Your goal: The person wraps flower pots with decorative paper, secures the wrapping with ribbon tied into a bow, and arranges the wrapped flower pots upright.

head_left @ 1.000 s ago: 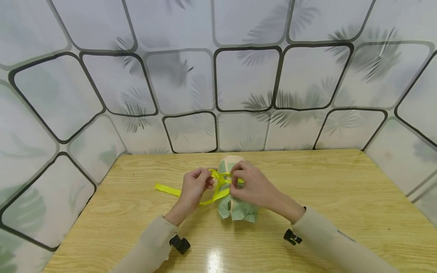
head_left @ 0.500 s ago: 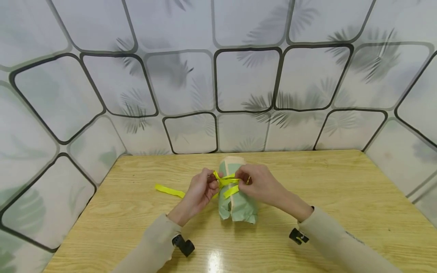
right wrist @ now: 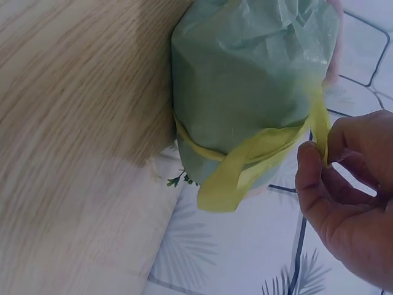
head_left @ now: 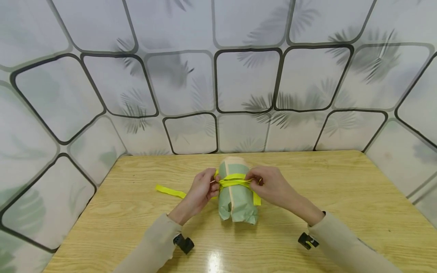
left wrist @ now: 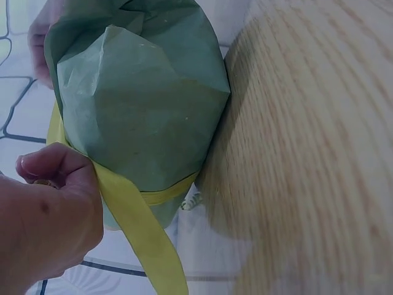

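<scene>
A rounded bundle (head_left: pixel 240 206) wrapped in pale green paper lies on the table, its crumpled end toward me. Yellow ribbon (head_left: pixel 235 181) runs across its middle. On the left side my left hand (head_left: pixel 199 189) pinches the ribbon between thumb and fingers, and a tail (left wrist: pixel 144 239) hangs below that hand in the left wrist view. At the right side my right hand (head_left: pixel 273 186) pinches another part of the ribbon, pulled across the paper. A folded loop of ribbon (right wrist: pixel 230 178) hangs beside the bundle in the right wrist view.
The wooden table (head_left: pixel 112 227) extends around the bundle on all sides. A loose ribbon end (head_left: pixel 170 190) lies on it at the left. Behind stands a patterned cloth wall (head_left: pixel 249 79). Small green leaves (right wrist: pixel 178 180) show by the bundle's far end in the right wrist view.
My right hand has moved right, drawing the ribbon from a loose tangle into a flat band over the bundle. A ribbon tail now hangs at the right. The left hand shifted slightly right.
</scene>
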Available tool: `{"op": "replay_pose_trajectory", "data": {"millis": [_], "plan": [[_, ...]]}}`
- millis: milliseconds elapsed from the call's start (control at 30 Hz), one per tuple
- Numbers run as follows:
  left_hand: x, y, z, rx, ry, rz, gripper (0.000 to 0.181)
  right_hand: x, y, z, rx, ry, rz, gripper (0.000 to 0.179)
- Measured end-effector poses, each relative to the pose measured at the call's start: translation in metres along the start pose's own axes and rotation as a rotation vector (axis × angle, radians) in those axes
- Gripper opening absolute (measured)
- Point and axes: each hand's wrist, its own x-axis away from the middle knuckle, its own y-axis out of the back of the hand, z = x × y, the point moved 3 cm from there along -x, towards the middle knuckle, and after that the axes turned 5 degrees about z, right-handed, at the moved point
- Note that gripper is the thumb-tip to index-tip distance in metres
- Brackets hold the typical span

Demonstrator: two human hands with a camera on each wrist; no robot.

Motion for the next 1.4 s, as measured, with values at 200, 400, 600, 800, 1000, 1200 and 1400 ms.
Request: {"op": "replay_pose_trajectory", "data": {"millis": [200,400,600,800,1000,1200,1400], "plan": [[0.001,0.001,0.001,-0.019,-0.008,0.025,0.022,0.007,0.003,-0.005,0.011,-0.007,0.007,0.021],[0.002,0.005,0.001,-0.036,-0.02,0.032,0.025,0.015,0.005,-0.01,0.052,0.027,-0.005,0.018],[0.004,0.012,-0.002,-0.044,-0.025,0.019,0.028,0.023,0.005,-0.014,0.085,0.023,-0.022,0.018],[0.007,0.016,-0.005,-0.067,-0.007,0.016,0.029,0.028,0.005,-0.014,0.048,0.055,-0.038,0.018],[0.01,0.017,-0.006,-0.083,-0.01,0.033,0.029,0.034,0.007,-0.015,0.048,0.066,-0.053,0.02],[0.012,0.016,-0.006,-0.096,-0.005,0.045,0.028,0.041,0.011,-0.02,0.068,0.04,-0.031,0.021],[0.012,0.016,-0.006,-0.087,0.009,0.037,0.027,0.047,0.013,-0.025,0.084,0.032,-0.03,0.021]]}}
